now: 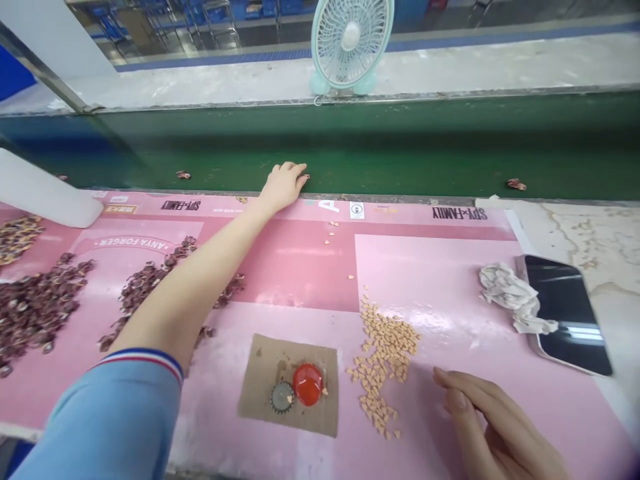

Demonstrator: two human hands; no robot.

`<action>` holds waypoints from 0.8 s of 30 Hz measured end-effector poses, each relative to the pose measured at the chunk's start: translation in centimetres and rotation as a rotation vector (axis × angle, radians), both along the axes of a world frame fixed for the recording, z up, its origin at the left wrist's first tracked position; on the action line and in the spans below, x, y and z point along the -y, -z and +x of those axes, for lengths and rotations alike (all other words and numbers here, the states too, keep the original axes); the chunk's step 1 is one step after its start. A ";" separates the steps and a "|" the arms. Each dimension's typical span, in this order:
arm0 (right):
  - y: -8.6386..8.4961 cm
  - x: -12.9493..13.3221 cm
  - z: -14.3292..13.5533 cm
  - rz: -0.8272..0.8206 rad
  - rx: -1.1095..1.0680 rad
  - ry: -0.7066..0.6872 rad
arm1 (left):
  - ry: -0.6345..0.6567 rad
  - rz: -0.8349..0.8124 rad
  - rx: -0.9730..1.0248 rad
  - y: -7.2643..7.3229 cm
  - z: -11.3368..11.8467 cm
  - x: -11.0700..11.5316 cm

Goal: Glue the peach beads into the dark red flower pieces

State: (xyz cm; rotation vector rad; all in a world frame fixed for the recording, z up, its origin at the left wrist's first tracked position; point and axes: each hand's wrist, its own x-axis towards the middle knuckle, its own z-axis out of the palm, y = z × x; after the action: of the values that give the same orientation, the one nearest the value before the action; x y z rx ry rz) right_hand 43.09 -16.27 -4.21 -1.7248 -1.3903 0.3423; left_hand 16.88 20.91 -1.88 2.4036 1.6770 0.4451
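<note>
My left hand (284, 185) reaches over the far edge of the pink mat (300, 273) onto the green belt (400, 160). Its thumb and forefinger are slightly apart beside a small dark-red piece (307, 177) on the belt. At the lower right, my right hand (495, 423) is closed, thumb against forefinger; whatever may be between them is hidden. Left of it lies a loose pile of small tan kernels (390, 347). A brown cardboard square (320, 423) carries a shiny red disc (307, 385) and a grey bottle cap (281, 398). Dark-red dried pieces (40, 300) are heaped under and beyond my left arm.
A phone (570, 307) with a crumpled tissue (507, 287) lies at the right. Behind the belt a mint fan (351, 40) stands on a white ledge (475, 67). A white rounded object (45, 190) juts in from the left. More red pieces (517, 184) dot the belt.
</note>
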 end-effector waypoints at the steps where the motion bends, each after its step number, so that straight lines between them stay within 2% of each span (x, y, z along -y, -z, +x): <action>1: 0.1 0.0 0.2 0.009 0.013 0.001 | -0.019 -0.011 -0.007 0.3 1.0 -1.2; 4: 0.0 0.0 0.8 0.072 0.049 0.022 | -0.026 -0.050 -0.017 0.2 2.0 -2.6; 7: -0.4 -0.2 1.1 0.145 0.125 0.012 | -0.001 -0.064 0.005 -0.9 0.1 -2.0; 12: -0.9 -1.6 1.2 0.024 0.387 -0.089 | -0.055 0.023 0.099 -2.3 -7.0 0.6; 16: -0.7 -2.7 0.8 0.009 0.486 -0.178 | -0.193 0.123 0.148 -2.2 -13.6 1.7; 20: 0.7 -2.7 1.1 0.002 0.425 -0.193 | -0.364 0.214 0.155 -1.3 -19.0 0.6; 22: 1.9 -2.4 1.7 -0.009 0.361 -0.172 | -0.418 0.224 0.138 -0.8 -20.5 -0.4; 24: 2.7 -2.2 2.1 -0.005 0.310 -0.171 | -0.439 0.194 0.109 -0.2 -21.1 -1.2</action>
State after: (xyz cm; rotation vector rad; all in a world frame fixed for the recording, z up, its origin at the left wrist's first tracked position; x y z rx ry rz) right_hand 45.20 -14.10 -6.88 -1.7196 -1.7673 0.1753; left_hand -4.19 22.13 -1.63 2.0694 2.1995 0.8190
